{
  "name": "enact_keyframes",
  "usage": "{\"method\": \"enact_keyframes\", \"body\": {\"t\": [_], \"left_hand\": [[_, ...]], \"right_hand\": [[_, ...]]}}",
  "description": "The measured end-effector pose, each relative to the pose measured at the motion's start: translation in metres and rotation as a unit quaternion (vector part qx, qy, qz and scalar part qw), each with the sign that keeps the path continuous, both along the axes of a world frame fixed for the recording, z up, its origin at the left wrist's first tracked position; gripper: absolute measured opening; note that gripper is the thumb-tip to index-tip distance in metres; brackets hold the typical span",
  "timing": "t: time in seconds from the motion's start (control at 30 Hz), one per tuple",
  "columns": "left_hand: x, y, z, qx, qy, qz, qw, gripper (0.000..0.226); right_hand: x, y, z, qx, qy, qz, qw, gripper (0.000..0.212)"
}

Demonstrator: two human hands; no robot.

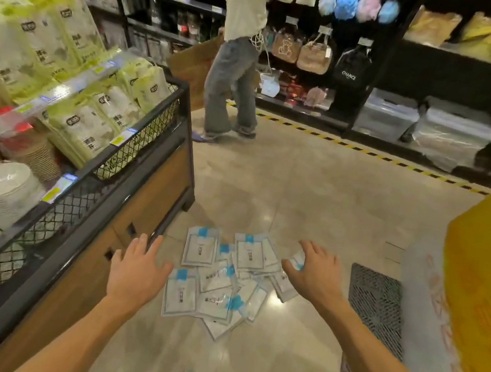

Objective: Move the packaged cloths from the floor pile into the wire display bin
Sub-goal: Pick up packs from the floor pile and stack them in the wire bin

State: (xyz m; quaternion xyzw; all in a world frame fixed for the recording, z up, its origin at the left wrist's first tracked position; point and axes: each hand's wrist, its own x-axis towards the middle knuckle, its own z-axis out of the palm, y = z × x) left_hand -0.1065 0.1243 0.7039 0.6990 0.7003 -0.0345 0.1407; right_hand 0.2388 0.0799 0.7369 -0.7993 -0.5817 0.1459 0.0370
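Note:
Several flat white packaged cloths with blue tabs lie in a loose pile (225, 281) on the beige tile floor in front of me. My left hand (136, 268) hovers above the pile's left edge, fingers spread, holding nothing. My right hand (312, 270) is over the pile's right edge, fingers spread and slightly bent; whether it touches a packet I cannot tell. The black wire display bin (135, 150) stands to the left on a wooden base, with green-and-white packets in it.
A person in jeans (231, 88) stands in the aisle ahead. Dark shelving with bags and sponges lines the far wall behind yellow-black floor tape (370, 153). A yellow object (490, 286) and a black mesh panel (376, 304) sit to the right. Stacked plates (5, 188) fill the bin's near part.

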Motion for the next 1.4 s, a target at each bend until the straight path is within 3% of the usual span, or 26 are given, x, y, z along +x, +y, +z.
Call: {"method": "enact_keyframes", "body": {"t": [0.17, 0.43, 0.67, 0.8, 1.0, 1.13, 1.23, 1.3, 1.4], "left_hand": [[0.010, 0.072, -0.009, -0.017, 0.022, -0.010, 1.000, 0.068], [0.038, 0.164, -0.040, -0.020, 0.057, 0.017, 0.998, 0.066], [0.057, 0.214, -0.127, -0.058, 0.071, 0.055, 0.994, 0.066], [0.046, 0.230, -0.228, -0.048, 0.067, 0.074, 0.994, 0.067], [0.006, 0.237, -0.438, -0.063, 0.062, 0.067, 0.994, 0.055], [-0.026, 0.228, -0.575, -0.051, 0.071, 0.064, 0.994, 0.064], [-0.040, 0.227, -0.663, -0.064, 0.080, 0.066, 0.993, 0.064], [-0.047, 0.227, -0.720, -0.100, 0.111, 0.074, 0.986, 0.062], [-0.053, 0.219, -0.796, -0.111, 0.086, 0.071, 0.987, 0.065]], "right_hand": [[0.011, 0.077, -0.007, -0.007, -0.014, 0.007, 1.000, 0.068], [0.028, 0.205, -0.053, -0.027, -0.070, 0.101, 0.992, 0.067], [0.042, 0.295, -0.142, -0.058, -0.083, 0.153, 0.983, 0.072], [0.036, 0.330, -0.238, -0.069, -0.091, 0.164, 0.980, 0.072], [0.009, 0.360, -0.444, -0.088, -0.089, 0.180, 0.976, 0.086], [-0.021, 0.375, -0.587, -0.141, -0.091, 0.199, 0.965, 0.077], [-0.046, 0.390, -0.684, -0.138, -0.093, 0.207, 0.964, 0.083], [-0.066, 0.404, -0.739, -0.145, -0.098, 0.222, 0.959, 0.075], [-0.091, 0.423, -0.809, -0.127, -0.100, 0.229, 0.960, 0.075]]}}
